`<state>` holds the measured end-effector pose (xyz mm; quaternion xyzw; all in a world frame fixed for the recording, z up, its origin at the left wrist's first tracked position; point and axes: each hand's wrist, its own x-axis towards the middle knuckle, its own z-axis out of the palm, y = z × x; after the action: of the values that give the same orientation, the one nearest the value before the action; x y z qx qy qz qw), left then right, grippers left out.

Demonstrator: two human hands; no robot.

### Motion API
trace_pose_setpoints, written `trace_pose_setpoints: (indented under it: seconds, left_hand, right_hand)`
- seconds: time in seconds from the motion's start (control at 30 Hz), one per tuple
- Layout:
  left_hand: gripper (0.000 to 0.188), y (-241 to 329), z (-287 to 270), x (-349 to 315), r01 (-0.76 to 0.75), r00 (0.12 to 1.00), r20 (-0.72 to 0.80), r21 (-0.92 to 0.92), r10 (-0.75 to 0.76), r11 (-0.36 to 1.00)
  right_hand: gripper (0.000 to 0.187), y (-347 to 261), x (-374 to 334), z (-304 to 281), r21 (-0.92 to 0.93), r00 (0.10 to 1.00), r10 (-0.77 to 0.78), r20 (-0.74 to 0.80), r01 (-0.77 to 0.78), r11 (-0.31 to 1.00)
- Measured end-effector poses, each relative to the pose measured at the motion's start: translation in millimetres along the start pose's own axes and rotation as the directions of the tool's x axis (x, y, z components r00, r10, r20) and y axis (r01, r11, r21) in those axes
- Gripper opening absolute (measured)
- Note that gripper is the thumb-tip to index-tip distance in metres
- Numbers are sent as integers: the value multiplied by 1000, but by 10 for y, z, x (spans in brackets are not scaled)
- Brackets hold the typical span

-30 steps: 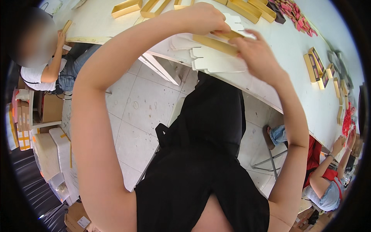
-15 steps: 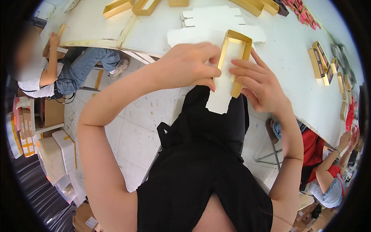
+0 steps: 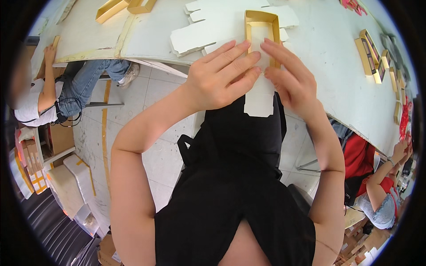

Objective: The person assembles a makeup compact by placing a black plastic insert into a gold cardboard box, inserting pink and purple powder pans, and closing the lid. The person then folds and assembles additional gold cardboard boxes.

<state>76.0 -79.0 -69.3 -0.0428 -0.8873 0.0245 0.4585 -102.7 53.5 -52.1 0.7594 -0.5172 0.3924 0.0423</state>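
A part-folded cardboard box (image 3: 262, 18), gold on its walls and white on its floor, lies lengthwise before me over the table's near edge. Its far end and long sides stand up. The near white end flap (image 3: 259, 105) lies flat above my lap. My left hand (image 3: 224, 73) grips the left wall, its fingers reaching over toward the inside; its thumb cannot be made out. On the opposite wall, my right hand (image 3: 293, 77) has bent fingers over the edge, with a fingertip above the white floor. Flat white box blanks (image 3: 213, 29) lie just beyond, overlapping one another.
Gold boxes (image 3: 111, 9) stand at the table's far left. More gold boxes with dark panels (image 3: 366, 55) are on the right. A co-worker (image 3: 46, 88) sits at the left, another (image 3: 377, 195) at the lower right. White foam cases (image 3: 73, 177) stand on the left.
My left hand has gone from pinching the box's left wall to lying over it with fingers extended. The right fingers have moved farther up the right wall. The view has shifted slightly.
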Motion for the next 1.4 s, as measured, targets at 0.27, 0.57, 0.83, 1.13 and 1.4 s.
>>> trace_pose_setpoints:
  seconds: [0.27, 0.57, 0.83, 1.13, 1.4]
  left_hand:
    - [26, 89, -159, -25, 11, 993, 120, 34, -15, 999]
    - [24, 142, -49, 449, 788, 593, 511, -529, -622, 316]
    - [42, -431, 113, 647, 486, 800, 334, 126, -498, 865]
    - [15, -890, 420, 1289, 103, 395, 905, 126, -157, 987]
    - [19, -868, 534, 1295, 12, 417, 905, 82, -79, 997]
  right_hand:
    - [35, -72, -64, -112, 25, 998, 45, 33, -46, 999]
    - [66, -130, -15, -210, 495, 932, 362, 35, -331, 804]
    - [17, -226, 149, 12, -371, 1000, -12, -9, 8, 928]
    - [15, -66, 261, -62, -174, 964, 20, 266, 28, 984]
    - [34, -120, 253, 201, -348, 987, 57, 149, -1, 937]
